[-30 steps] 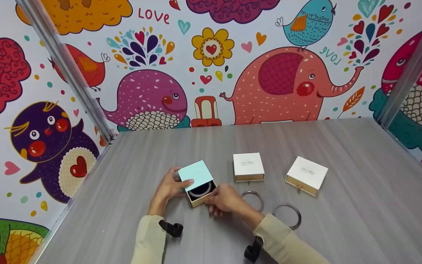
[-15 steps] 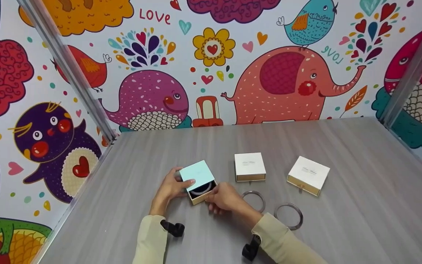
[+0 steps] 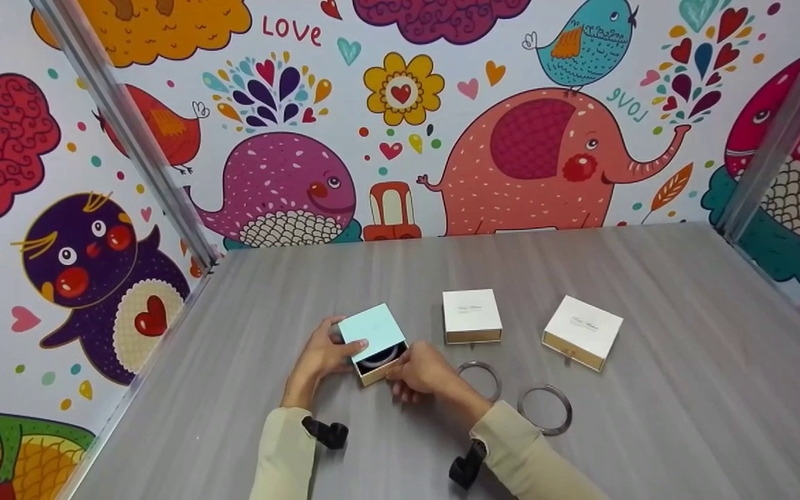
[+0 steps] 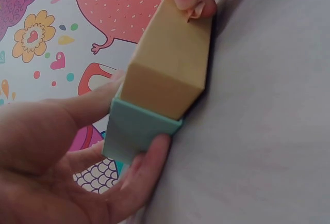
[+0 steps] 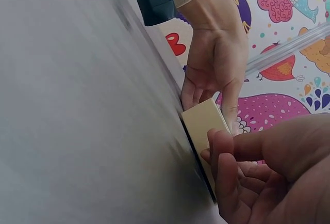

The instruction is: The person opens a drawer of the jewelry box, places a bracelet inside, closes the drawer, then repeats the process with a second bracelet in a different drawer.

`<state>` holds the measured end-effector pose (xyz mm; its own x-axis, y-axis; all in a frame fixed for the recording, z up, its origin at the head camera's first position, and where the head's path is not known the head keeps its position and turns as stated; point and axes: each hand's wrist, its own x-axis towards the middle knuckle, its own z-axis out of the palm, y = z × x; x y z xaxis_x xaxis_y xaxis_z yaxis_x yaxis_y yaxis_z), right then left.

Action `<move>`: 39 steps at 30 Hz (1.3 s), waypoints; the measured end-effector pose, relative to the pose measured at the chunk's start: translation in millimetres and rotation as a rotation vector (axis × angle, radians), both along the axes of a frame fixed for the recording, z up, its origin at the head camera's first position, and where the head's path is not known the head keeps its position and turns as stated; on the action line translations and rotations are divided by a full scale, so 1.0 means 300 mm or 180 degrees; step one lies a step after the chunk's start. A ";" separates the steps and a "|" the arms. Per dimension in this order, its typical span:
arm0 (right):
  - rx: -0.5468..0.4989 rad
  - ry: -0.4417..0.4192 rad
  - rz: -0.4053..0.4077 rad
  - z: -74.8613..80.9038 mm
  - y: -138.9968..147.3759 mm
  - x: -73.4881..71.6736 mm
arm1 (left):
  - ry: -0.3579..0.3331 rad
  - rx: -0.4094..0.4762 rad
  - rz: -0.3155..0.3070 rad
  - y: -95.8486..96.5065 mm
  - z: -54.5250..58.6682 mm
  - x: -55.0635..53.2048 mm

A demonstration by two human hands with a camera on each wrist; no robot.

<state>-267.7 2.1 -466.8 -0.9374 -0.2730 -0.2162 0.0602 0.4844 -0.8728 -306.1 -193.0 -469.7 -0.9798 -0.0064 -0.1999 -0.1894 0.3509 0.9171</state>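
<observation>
A drawer-style gift box with a mint-green sleeve (image 3: 373, 330) lies left of the table's middle. Its cream drawer (image 4: 165, 61) is partly out, and a bangle (image 3: 380, 359) lies on the dark lining inside. My left hand (image 3: 321, 354) grips the sleeve, thumb on top and fingers along the side. At the drawer's front my right hand (image 3: 422, 371) pinches a small ribbon tab (image 4: 195, 11) between thumb and finger. Two more bangles, one a greyish bangle (image 3: 481, 380) and one a darker bangle (image 3: 546, 410), lie on the table to the right of my right hand.
A white box (image 3: 471, 312) stands behind the bangles, and another white box (image 3: 582, 330) sits angled farther right. Both seem shut. The grey wood-grain table (image 3: 678, 312) ends at a cartoon-printed wall (image 3: 400, 160) at the back.
The drawer has slid a little farther into the mint sleeve, covering more of the bangle. My right hand has moved slightly with it, and my left hand stays put.
</observation>
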 end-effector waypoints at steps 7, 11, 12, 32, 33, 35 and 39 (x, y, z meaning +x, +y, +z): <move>0.0004 0.0007 -0.0026 -0.001 -0.005 -0.004 | -0.0003 0.0023 -0.0020 0.000 0.002 0.001; -0.0048 -0.0008 -0.0059 -0.002 -0.011 -0.007 | 0.0016 0.0051 -0.0033 0.001 0.001 0.001; -0.0060 -0.0004 -0.0067 -0.003 -0.013 -0.007 | 0.0021 0.0053 -0.0033 0.002 0.001 0.001; -0.0091 0.0112 -0.0205 -0.025 -0.039 -0.019 | -0.0007 0.0030 -0.0018 0.000 -0.004 0.001; -0.0102 0.0112 -0.0206 -0.025 -0.039 -0.022 | -0.0007 0.0027 -0.0022 0.001 -0.004 0.001; -0.0106 0.0100 -0.0203 -0.026 -0.040 -0.025 | -0.0011 0.0019 -0.0031 0.001 -0.004 0.000; -0.0126 0.0122 -0.0190 -0.026 -0.044 -0.028 | -0.0013 0.0033 -0.0023 0.000 -0.003 -0.003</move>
<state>-276.2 -11.1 -474.6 -0.9597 -0.2239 -0.1699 0.0541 0.4459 -0.8934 -306.9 -193.0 -470.6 -0.9790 0.0026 -0.2038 -0.1905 0.3428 0.9199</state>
